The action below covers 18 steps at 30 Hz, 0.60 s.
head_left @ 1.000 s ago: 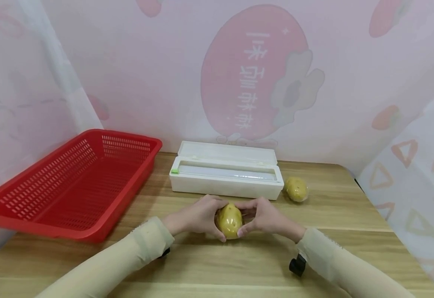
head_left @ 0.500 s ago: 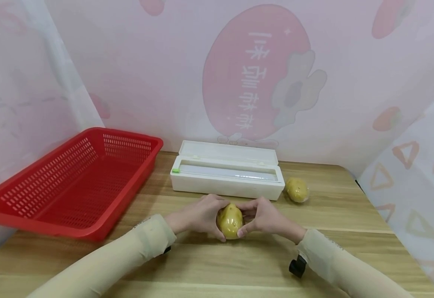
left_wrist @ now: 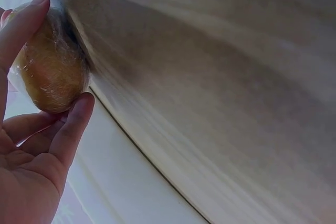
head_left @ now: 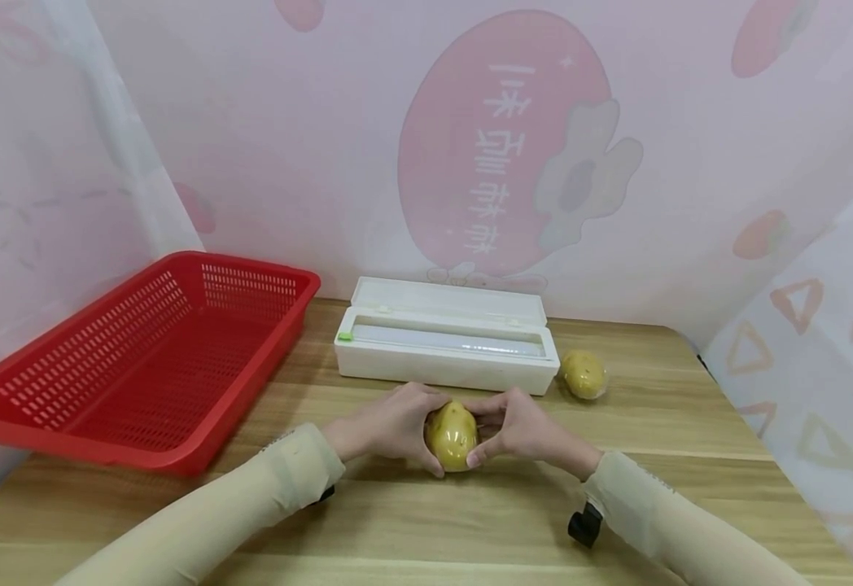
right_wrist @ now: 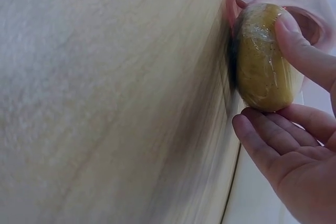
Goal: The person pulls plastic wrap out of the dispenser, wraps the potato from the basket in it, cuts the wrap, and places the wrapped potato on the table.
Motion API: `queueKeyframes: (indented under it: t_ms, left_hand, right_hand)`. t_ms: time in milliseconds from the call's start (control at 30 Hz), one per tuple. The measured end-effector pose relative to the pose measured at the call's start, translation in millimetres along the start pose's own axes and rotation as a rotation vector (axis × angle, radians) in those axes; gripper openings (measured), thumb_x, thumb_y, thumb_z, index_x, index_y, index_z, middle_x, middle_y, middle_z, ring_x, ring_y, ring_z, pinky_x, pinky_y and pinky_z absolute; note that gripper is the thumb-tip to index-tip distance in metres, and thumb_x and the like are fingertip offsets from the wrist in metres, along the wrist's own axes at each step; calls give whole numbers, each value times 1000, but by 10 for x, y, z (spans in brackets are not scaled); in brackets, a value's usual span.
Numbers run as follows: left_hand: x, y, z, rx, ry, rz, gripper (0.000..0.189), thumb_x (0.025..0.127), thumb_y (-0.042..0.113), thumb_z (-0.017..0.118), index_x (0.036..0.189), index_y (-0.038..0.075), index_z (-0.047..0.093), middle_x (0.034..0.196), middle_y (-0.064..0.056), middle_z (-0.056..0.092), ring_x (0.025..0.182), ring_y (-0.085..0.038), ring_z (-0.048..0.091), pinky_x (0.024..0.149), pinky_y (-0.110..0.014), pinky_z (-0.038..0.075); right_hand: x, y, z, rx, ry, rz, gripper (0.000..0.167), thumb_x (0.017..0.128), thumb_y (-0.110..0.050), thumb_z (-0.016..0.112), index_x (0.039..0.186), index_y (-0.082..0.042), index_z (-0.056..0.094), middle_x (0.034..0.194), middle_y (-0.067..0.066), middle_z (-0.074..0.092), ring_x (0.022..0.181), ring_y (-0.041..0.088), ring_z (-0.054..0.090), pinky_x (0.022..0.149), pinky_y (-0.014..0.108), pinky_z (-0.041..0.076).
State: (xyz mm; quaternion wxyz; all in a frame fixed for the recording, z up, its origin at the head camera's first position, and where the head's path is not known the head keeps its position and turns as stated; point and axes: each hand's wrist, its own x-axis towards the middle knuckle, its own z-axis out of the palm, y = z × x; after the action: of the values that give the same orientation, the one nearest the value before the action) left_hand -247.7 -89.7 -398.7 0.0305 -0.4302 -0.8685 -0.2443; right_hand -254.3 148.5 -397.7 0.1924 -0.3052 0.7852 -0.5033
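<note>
Between both hands, low over or on the tabletop, is a yellow potato [head_left: 452, 437] covered in clear plastic film. Wrinkles of the film show on the potato [left_wrist: 52, 69] in the left wrist view. My left hand [head_left: 395, 427] curves round its left side, thumb toward me. From the other side my right hand [head_left: 527, 430] grips it with thumb and fingers, and in the right wrist view the potato [right_wrist: 264, 64] lies against the thumb and fingertips. A second film-covered potato [head_left: 583, 373] lies on the table to the right.
Behind the hands stands a long white cling-film box [head_left: 441, 368] with its lid raised and a roll inside. A large red perforated basket [head_left: 251, 391] occupies the left side of the wooden table [head_left: 485, 529]. A printed pink curtain [head_left: 287, 163] hangs at the back.
The head view has shifted very slightly. Both hands and the potato between them stay essentially in place.
</note>
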Motion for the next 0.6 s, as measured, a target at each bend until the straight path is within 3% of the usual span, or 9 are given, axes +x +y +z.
queueKeyframes:
  t_ms: [600]
  left_hand:
    - [-24,3,18,-1,11,-7,75,58,40,95,118,8,63,101,6,63,90,-7,57,81,-24,49]
  right_hand:
    - [-6,-2,18,6,23,25,71,68,-2,89,130,7,57,120,21,64,101,30,67,83,36,54]
